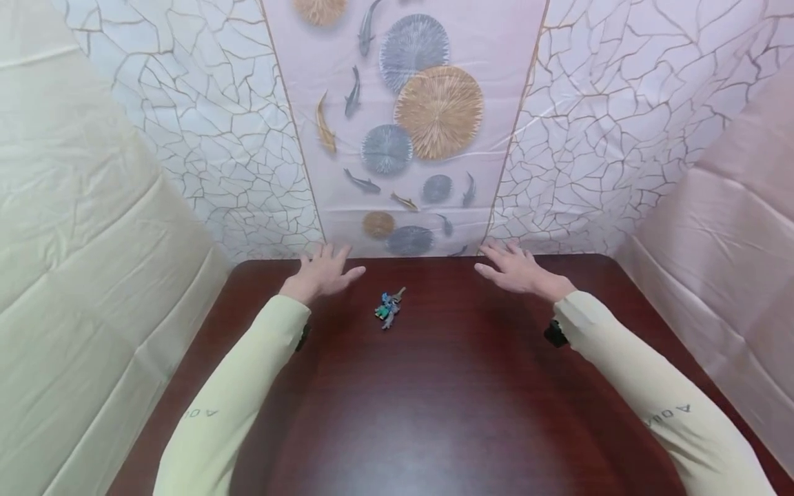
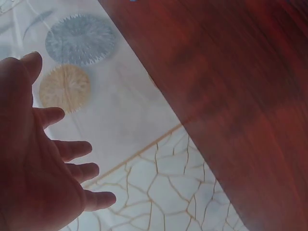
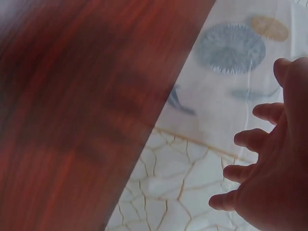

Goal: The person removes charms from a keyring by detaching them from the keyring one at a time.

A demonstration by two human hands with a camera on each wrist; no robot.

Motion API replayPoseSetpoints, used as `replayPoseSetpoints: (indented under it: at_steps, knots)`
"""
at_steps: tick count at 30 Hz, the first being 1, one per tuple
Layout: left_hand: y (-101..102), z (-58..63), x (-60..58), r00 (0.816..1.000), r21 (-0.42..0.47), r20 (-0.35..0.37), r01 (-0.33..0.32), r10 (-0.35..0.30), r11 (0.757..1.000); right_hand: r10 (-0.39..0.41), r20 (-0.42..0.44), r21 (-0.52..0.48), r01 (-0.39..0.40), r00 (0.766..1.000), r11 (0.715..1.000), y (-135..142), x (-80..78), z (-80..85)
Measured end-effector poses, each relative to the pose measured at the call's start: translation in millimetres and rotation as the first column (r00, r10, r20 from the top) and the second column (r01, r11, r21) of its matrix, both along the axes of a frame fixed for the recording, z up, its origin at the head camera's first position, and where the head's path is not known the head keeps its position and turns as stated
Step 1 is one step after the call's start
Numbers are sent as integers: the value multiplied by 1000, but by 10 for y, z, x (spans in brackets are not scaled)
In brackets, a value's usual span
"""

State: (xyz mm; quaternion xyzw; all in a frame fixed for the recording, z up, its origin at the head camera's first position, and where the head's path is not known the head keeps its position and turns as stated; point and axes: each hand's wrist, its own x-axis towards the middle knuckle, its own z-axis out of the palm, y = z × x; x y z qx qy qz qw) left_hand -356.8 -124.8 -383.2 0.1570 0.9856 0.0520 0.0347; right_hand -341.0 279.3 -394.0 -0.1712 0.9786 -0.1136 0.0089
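While I watch through the head camera, I see the person's left hand [image 1: 319, 274] left of the middle of the frame and the right hand [image 1: 520, 270] right of it, both near the far edge of a glossy, dark red-brown wooden table [image 1: 409, 406]. Each hand has its fingers extended and spread, unclenched; from here I cannot tell whether either touches the tabletop. A small cluster of blue, green and grey figure-like pieces [image 1: 387, 309] lies on the wood just left of the frame's centre, between the hands and nearer the left one; its details are too small for me to make out. Pale yellow-green sleeves [image 1: 232, 393] reach in from the lower left and lower right corners, and a small black device [image 1: 555, 334] sits at the right wrist. Across the top I see a white cloth backdrop [image 1: 217, 110] with brown crackle lines and a central panel of grey and gold fish and discs. Both wrist views show me separated fingers against that cloth.
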Motion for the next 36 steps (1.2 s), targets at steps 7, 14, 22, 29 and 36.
replayPoseSetpoints:
  at_steps: [7,14,22,29,36]
  knots:
    - [116,-92,23,999,7,37,2,-2,1000,63,15,-27,-62,998,998,-270,53,-115]
    - [169,-190,63,998,34,56,9,-11,999,93,10,-76,-92,996,993,-416,100,-191]
    - [207,-238,102,996,56,84,18,-23,998,147,31,-166,-140,989,976,-641,107,-272]
    - [275,-328,123,993,98,108,32,-42,995,165,56,-237,-148,985,960,-849,77,-416]
    - [342,-425,153,993,144,115,24,-41,989,207,13,-247,-198,978,949,-1051,32,-583]
